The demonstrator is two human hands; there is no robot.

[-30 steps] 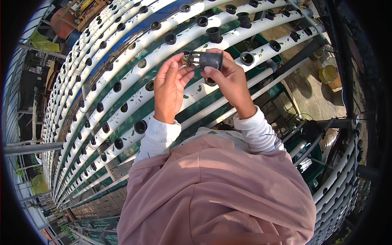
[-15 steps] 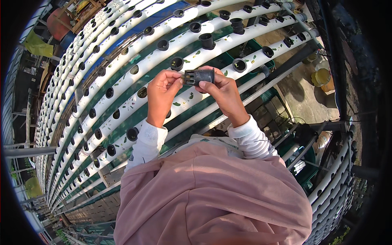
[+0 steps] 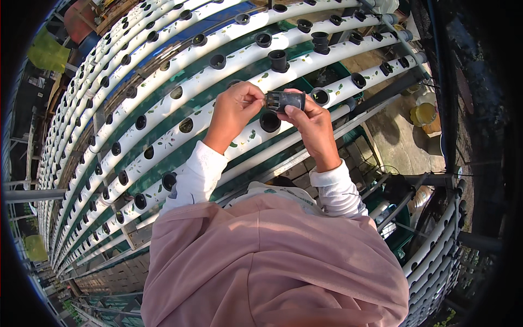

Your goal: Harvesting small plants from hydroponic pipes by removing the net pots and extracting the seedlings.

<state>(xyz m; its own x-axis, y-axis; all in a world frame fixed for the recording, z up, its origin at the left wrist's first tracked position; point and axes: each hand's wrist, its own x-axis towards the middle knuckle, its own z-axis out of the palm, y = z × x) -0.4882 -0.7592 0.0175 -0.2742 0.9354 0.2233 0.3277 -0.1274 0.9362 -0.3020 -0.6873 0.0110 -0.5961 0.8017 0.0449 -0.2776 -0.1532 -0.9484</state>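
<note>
A black slotted net pot point(image 3: 289, 101) lies sideways in my right hand point(image 3: 314, 126), whose thumb and fingers are closed round its wider, solid part. Its slotted end points left. At that end, the fingers of my left hand point(image 3: 234, 113) are pinched together; whatever is between them is too small to make out. Just below the held pot, another black pot point(image 3: 270, 121) sits in a hole of the nearest white pipe point(image 3: 239, 143). Beyond my hands, a net pot point(image 3: 278, 61) and a stack of pots point(image 3: 320, 42) stand up from the pipes.
Rows of white pipes with round holes and black pots curve away to the left and far side. Green bits of leaf are scattered on them. A grey pipe point(image 3: 389, 82) and a dark post point(image 3: 440, 87) stand at the right, near a yellow container point(image 3: 424, 114) on the ground.
Both hands and the net pot have shifted right in the picture. My left hand has turned, its pinched fingers still at the slotted end. The camera view has shifted slightly.
</note>
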